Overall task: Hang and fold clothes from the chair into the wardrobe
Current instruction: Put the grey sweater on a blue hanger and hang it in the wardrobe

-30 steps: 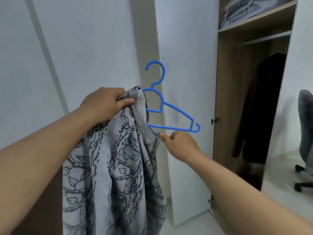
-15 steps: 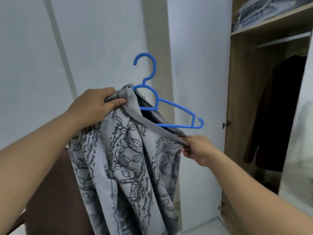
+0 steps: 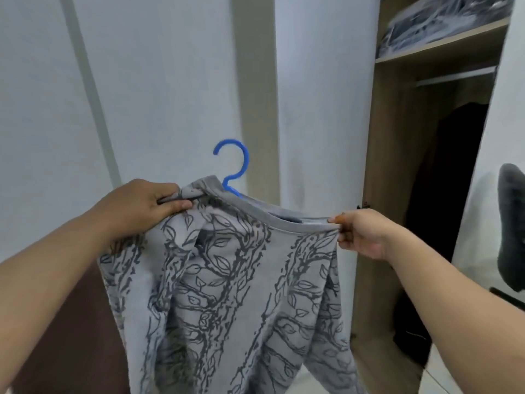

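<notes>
A grey sweatshirt (image 3: 227, 294) with a dark leaf and branch print hangs in front of me. Only the hook and neck of a blue plastic hanger (image 3: 234, 163) stick out of its collar; the hanger's arms are hidden inside. My left hand (image 3: 139, 207) grips the left shoulder and collar. My right hand (image 3: 359, 233) pinches the right end of the collar and holds it stretched wide. The wardrobe (image 3: 397, 166) stands open at the right, with a metal rail (image 3: 454, 78) under its shelf.
A dark coat (image 3: 443, 200) hangs from the rail. Folded dark clothes in plastic (image 3: 443, 21) lie on the top shelf. The white wardrobe door (image 3: 321, 109) stands right behind the sweatshirt. A dark office chair (image 3: 512, 231) shows at the right edge, brown furniture (image 3: 79, 336) at lower left.
My right hand has pulled the collar out to the right, over the hanger's right arm. The hanger now sits inside the sweatshirt, with only its hook showing. The sweatshirt hangs spread out.
</notes>
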